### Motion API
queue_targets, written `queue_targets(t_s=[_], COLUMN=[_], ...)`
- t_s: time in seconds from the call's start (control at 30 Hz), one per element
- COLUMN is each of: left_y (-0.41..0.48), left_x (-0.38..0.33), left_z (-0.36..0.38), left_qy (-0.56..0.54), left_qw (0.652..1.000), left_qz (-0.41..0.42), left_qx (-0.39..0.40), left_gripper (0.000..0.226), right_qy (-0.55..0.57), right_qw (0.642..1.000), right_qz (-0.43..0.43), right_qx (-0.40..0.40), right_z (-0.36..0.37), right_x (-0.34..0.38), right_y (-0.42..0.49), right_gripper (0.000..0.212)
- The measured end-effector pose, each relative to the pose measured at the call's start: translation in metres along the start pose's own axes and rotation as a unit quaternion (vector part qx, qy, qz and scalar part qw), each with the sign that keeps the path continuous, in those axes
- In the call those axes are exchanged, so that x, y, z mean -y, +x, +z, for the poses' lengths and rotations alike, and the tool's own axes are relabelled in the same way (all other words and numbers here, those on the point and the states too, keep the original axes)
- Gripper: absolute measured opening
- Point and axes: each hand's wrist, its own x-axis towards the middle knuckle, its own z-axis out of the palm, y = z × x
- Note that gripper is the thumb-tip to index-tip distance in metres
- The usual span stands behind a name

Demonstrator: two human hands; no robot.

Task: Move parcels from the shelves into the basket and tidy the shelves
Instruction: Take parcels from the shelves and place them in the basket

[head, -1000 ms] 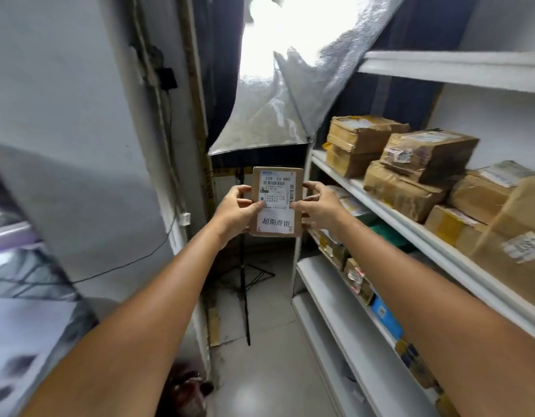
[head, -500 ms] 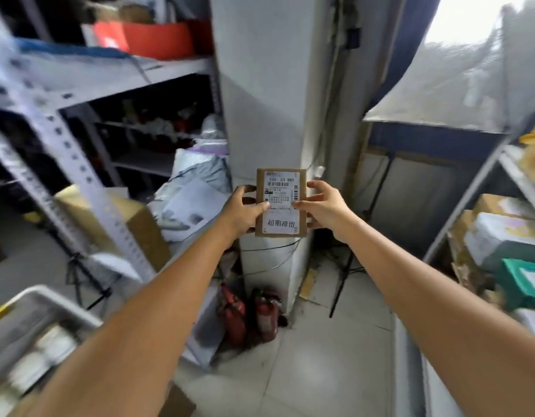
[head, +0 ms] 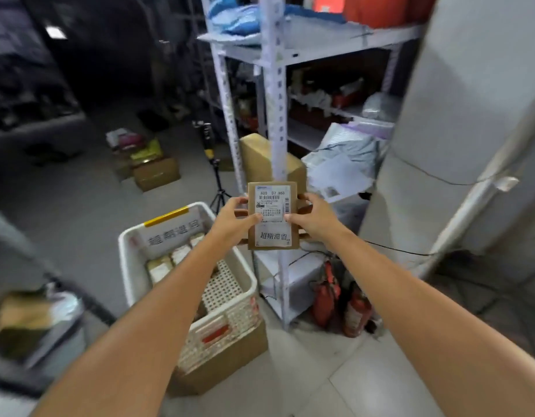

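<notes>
Only the person's two arms show. The left forearm and the right forearm are bare along all the length in view, wrists included. They look broad at the lower edge and narrow toward the wrists. The left grip and the right grip are bare hands, each with a short thumbnail showing. What is worn higher up lies outside the frame.

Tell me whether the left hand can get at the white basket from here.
Probably yes: the basket sits open-topped just below the left hand, nothing between them. That hand and the right hand both hold the parcel, though.
</notes>
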Motion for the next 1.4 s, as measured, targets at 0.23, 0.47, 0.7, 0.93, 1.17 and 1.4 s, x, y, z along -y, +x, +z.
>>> queue_targets(t_s=[0.23,0.47,0.7,0.93,1.17,1.4], left_y=[0.022,0.076,0.118,0.161,0.214,0.254], left_x=[0.057,0.109,0.178,0.242,0.304,0.376], left_z=[-0.078,-0.121,-0.144,-0.159,-0.184,-0.181], left_qy=[-0.038,-0.052,-0.107,-0.145,-0.139,-0.161], left_qw=[0.996,0.992,0.978,0.955,0.934,0.912], left_qz=[-0.064,-0.095,-0.160,-0.229,-0.269,-0.327], left_qx=[-0.049,-0.063,-0.079,-0.119,-0.188,-0.191], left_gripper=[0.048,0.044,0.047,0.054,0.061,0.062], right_qy=[-0.014,-0.059,-0.110,-0.128,-0.122,-0.157], right_qw=[0.998,0.995,0.987,0.974,0.960,0.947], right_qz=[0.005,0.007,0.027,0.039,0.040,0.075], right_qx=[0.069,0.078,0.117,0.181,0.250,0.269], right_z=[0.102,0.175,0.242,0.305,0.371,0.419], right_x=[0.002,-0.007,-0.041,-0.081,-0.106,-0.158], right_y=[0.043,0.106,0.159,0.220,0.284,0.322], right_gripper=[0.055,0.064,0.058,0.055,0.060,0.060])
